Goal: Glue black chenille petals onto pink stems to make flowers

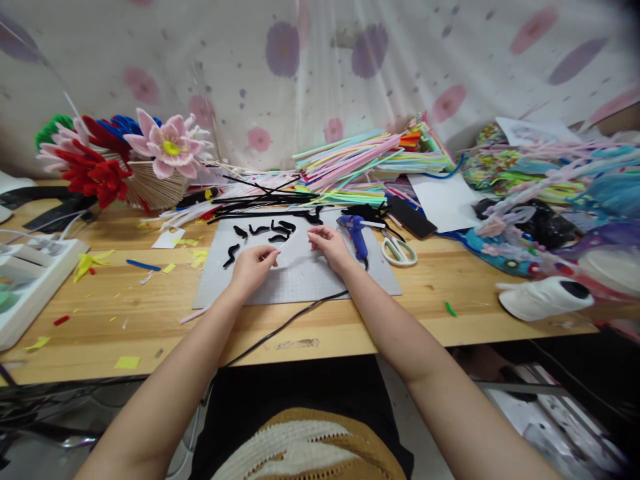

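1. By the left hand (pixel 256 263), a thin, pale strand (pixel 284 245) appears to be pinched between thumb and forefinger; its free end is pointed toward the right hand.
2. The right hand (pixel 327 247) is held just apart from the left, with its fingers bent toward the thumb; whether anything is grasped by it cannot be told.
3. Both hands are held over a flat, grey rectangular mat (pixel 280 285). Short, curved, fuzzy black pieces (pixel 287 227) are scattered on it, beyond and to the left of the left hand.
4. Just right of the right hand, a blue plastic glue gun (pixel 356 235) is laid on the mat; farther right, white-handled scissors (pixel 399 252) are placed.
5. Well beyond the left hand, to its left, fuzzy flowers in red, pink and blue (pixel 170 148) are massed above a beige, ribbed, fan-shaped holder (pixel 155 190); how they are seated is hidden.
6. Far left of the left hand, a white, compartmented plastic tray (pixel 37 293) is cut off by the view; a pale green item (pixel 7 300) is contained in it.
7. Far right of the right hand, a crumpled black plastic bag (pixel 545 225) is seen, its contents hidden.
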A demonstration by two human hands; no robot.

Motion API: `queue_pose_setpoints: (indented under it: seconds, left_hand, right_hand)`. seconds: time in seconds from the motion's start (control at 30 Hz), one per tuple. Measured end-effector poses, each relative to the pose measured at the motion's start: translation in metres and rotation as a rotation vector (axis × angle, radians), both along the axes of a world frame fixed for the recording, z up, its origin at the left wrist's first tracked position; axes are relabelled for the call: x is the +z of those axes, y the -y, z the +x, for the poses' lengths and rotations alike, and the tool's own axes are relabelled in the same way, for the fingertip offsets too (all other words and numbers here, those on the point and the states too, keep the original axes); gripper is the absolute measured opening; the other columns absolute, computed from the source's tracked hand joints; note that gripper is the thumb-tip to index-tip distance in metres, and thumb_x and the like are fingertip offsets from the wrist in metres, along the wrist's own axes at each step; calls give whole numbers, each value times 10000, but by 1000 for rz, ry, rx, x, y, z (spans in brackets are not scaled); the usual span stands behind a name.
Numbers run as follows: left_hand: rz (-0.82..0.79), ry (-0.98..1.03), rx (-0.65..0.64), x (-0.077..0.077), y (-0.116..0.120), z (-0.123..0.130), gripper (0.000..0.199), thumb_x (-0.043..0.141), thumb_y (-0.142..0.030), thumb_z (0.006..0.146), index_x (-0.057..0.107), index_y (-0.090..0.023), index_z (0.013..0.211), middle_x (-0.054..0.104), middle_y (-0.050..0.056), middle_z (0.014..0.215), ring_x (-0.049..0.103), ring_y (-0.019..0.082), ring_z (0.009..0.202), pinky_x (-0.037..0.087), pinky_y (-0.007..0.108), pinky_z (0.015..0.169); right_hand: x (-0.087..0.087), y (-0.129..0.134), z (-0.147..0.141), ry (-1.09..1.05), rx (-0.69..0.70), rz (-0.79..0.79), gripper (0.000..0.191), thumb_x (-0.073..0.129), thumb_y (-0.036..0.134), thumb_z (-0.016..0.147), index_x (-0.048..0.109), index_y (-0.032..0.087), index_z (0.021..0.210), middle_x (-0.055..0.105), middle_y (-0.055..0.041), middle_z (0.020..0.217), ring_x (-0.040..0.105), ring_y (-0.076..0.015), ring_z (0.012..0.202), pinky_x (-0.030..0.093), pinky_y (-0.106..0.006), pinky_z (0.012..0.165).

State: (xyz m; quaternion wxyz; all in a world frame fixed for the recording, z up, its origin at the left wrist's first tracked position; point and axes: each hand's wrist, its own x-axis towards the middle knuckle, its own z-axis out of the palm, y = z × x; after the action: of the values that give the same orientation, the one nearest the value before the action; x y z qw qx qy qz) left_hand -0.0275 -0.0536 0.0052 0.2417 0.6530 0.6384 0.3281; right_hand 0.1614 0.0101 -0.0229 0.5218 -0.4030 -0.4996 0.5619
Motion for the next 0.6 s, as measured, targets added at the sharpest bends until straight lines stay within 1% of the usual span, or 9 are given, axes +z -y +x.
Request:
queue_pose_setpoints:
  seconds: [0.07, 0.13, 0.23, 0.3, 0.4, 0.5, 0.6]
  left_hand:
    - [-39, 102, -19, 0, -2, -2, 311, 501, -426, 750, 684, -176, 755, 651, 3, 629, 460, 103, 495, 319, 230, 489]
    - [-45, 117, -41, 0, -3, -3, 312, 506, -430, 744, 683, -173, 751, 644, 0, 619, 442, 99, 487, 307, 230, 482]
    - [-27, 24, -67, 3, -1, -4, 302, 498, -426, 750, 688, -192, 772, 641, -8, 611, 463, 106, 505, 303, 233, 487]
    - [-20, -54, -73, 6, 2, -4, 291, 492, -419, 756, 690, -210, 792, 647, -12, 620, 483, 111, 518, 308, 235, 493]
    - [-4, -138, -82, 10, 5, -3, 279, 485, -404, 764, 692, -225, 820, 660, -14, 640, 508, 117, 539, 320, 236, 507]
    - [-1, -175, -101, 12, 6, -2, 277, 478, -391, 771, 691, -231, 845, 670, -15, 658, 528, 122, 558, 330, 238, 519]
    - [-12, -207, -108, 14, 6, -3, 273, 475, -387, 774, 687, -238, 861, 679, -15, 690, 550, 129, 593, 338, 241, 531]
  right_hand:
    - [0, 2, -1, 32, 13, 61, 263, 677, 344, 600, 577, 178, 779, 534, 39, 614, 465, -68, 511, 405, -227, 517]
    - [1, 3, -3, 46, 13, 133, 260, 673, 331, 607, 581, 187, 803, 509, 46, 606, 454, -73, 526, 399, -226, 515]
    - [1, 1, -5, 73, -8, 229, 258, 663, 317, 621, 594, 200, 840, 509, 35, 642, 460, -88, 579, 402, -229, 528]
    - [1, 0, -4, 128, -19, 281, 241, 655, 312, 634, 610, 205, 845, 525, 21, 681, 473, -98, 618, 410, -239, 555]
    - [0, -1, -3, 221, -29, 339, 179, 645, 302, 651, 632, 201, 798, 547, 3, 728, 493, -110, 666, 419, -260, 621]
    - [-1, -1, -3, 256, -34, 353, 127, 633, 299, 658, 624, 189, 719, 555, 1, 719, 498, -113, 672, 414, -272, 657]
    - [0, -2, -3, 238, -25, 328, 142, 635, 314, 646, 595, 181, 673, 534, 13, 665, 480, -107, 629, 400, -268, 633]
